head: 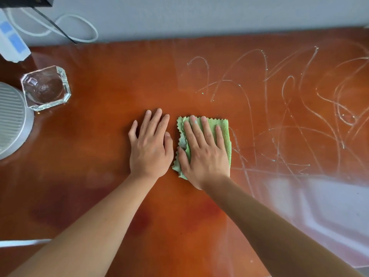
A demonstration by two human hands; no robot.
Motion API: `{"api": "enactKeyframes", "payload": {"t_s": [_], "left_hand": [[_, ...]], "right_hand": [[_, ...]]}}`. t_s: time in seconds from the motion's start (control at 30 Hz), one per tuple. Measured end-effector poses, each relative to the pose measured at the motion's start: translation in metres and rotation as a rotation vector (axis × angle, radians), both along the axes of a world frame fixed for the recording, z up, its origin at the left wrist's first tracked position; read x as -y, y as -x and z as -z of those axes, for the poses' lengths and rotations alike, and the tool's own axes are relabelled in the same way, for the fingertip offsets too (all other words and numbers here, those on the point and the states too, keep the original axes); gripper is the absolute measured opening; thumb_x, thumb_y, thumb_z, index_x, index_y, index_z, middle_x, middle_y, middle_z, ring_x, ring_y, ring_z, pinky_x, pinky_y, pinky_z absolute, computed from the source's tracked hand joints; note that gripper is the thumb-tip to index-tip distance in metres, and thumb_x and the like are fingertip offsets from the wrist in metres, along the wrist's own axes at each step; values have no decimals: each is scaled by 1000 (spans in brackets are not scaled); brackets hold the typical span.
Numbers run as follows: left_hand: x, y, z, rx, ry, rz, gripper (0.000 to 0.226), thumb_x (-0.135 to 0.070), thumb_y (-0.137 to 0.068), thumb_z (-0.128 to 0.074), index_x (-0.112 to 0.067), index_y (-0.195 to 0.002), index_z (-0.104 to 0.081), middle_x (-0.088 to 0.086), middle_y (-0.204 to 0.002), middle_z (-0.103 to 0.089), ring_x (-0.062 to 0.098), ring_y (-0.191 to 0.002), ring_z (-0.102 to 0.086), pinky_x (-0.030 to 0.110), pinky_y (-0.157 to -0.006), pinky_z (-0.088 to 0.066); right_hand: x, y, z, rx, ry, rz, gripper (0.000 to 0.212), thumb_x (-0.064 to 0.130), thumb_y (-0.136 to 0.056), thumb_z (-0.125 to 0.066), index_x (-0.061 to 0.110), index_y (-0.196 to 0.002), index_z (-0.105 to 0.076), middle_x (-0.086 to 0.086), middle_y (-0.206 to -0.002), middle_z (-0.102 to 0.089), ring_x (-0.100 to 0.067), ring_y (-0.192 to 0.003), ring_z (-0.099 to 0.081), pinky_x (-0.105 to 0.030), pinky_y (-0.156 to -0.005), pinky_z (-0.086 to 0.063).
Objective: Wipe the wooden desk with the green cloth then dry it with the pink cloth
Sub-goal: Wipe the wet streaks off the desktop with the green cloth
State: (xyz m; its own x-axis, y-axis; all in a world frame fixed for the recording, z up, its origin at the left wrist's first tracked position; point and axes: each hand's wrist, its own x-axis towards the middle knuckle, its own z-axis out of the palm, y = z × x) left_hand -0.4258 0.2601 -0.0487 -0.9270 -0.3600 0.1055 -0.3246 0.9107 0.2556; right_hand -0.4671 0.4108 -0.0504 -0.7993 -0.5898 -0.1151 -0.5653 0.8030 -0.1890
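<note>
The reddish-brown wooden desk [99,146] fills the head view. A folded green cloth [223,128] lies near its middle, and my right hand [203,150] presses flat on it with fingers spread. Just left of the cloth, my left hand [149,144] rests flat on the bare wood, fingers together, holding nothing. Thin wet streaks [279,108] loop over the desk's right half. No pink cloth is in view.
A clear glass ashtray [46,87] stands at the left, beside a round grey ribbed object [12,118]. A white bottle with blue labels [12,39] and looped cables [65,27] lie at the back left by the wall. Window glare [329,212] covers the near right.
</note>
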Motion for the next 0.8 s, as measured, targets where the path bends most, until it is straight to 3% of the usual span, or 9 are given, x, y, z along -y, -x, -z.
{"api": "enactKeyframes", "payload": {"t_s": [0.23,0.6,0.8], "left_hand": [[0,1,0,4,15,9,46,-24,-99,-37,-18,-143,-49,3,-155,-39,22,-147,-28,50,-118,-19],[2,2,6,-22,43,8,47,-24,-96,-39,-19,-141,-51,3,-154,-42,22,-147,-29,51,-117,-21],[1,2,1,-4,34,3,46,-23,-96,-40,-18,-140,-52,3,-153,-42,22,-147,-30,52,-117,-21]], "right_hand": [[8,15,3,-17,2,-4,69,54,-102,-19,19,-162,-13,0,-170,-9,-22,-157,2,-50,-126,-4],[74,145,1,-60,-32,12,73,57,-99,-12,20,-162,-9,1,-170,-6,-22,-156,4,-49,-126,2],[85,157,-3,-50,-30,20,73,56,-100,-12,18,-162,-8,1,-170,-5,-22,-156,5,-49,-126,2]]}}
